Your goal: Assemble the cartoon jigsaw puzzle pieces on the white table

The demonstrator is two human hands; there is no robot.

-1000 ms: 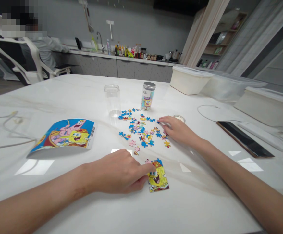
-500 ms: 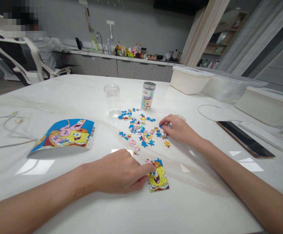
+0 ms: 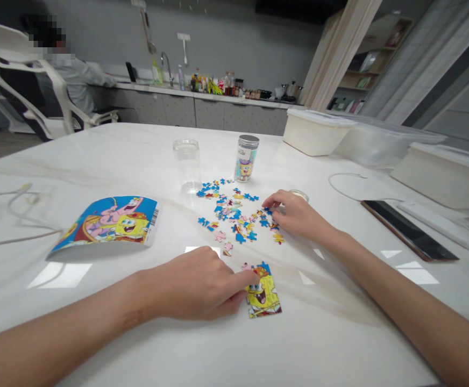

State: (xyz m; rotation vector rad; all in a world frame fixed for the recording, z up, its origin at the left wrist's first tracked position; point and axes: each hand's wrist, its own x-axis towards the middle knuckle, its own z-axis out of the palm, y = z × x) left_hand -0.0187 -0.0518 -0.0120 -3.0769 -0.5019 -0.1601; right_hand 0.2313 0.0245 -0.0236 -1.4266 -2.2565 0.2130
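Note:
My left hand lies at the near middle of the white table, its fingers curled and the index fingertip pressing on the left part of a joined jigsaw section. That section shows a yellow cartoon face with a blue corner. Farther off, my right hand bends over the right edge of the loose jigsaw pieces. Its thumb and index finger close around a blue jigsaw piece, partly hidden by the fingers. Left of my hands, a curled picture sheet shows the same yellow character and a pink one.
Behind the pieces stand a clear plastic jar and a labelled jar with a grey lid. A round lid lies behind my right hand. Rightward are a dark phone, cables and pale storage boxes. A person sits at the back left.
My right fingertips have shifted very slightly left among the loose pieces. My left hand stays on the joined section. The view has moved by a tiny amount.

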